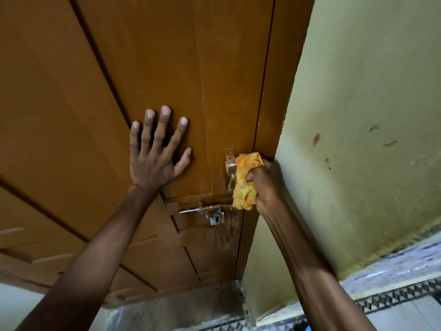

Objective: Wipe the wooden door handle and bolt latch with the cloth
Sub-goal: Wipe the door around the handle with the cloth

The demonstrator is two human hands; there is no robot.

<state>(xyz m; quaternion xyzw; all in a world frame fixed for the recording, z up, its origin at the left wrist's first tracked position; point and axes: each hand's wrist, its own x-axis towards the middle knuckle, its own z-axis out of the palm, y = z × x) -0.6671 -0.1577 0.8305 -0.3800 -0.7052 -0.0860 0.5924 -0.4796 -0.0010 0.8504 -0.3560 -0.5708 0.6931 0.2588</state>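
- Nearest the camera, two bare forearms reach up from the bottom edge toward a brown wooden door (100,96).
- Below the right forearm, a tiled floor (393,304) with a dark patterned border runs along the foot of a pale green wall (370,115).
- The right hand (268,187) is closed in a fist around a bunched yellow-and-orange cloth (245,180), thumb and fingers wrapped over the fabric.
- The cloth presses against the right side of the metal door handle (230,172), touching it; the handle's plate and upright grip show just left of the cloth, on the thumb side of the right hand.
- The lower end of the cloth hangs just above the right tip of the bolt latch (205,209), which lies horizontally under the handle, below and to the left of the right hand. Whether cloth and bolt touch cannot be told.
- The latch has a shiny rod pointing left and a small hasp plate hanging under it.
- The left hand (155,154) lies flat and fully open on the door panel, fingers spread and pointing up, holding nothing; it sits well to the left of the handle and above the bolt.
- Right of the right hand, the door frame (284,80) meets the green wall, which carries a few dark marks.
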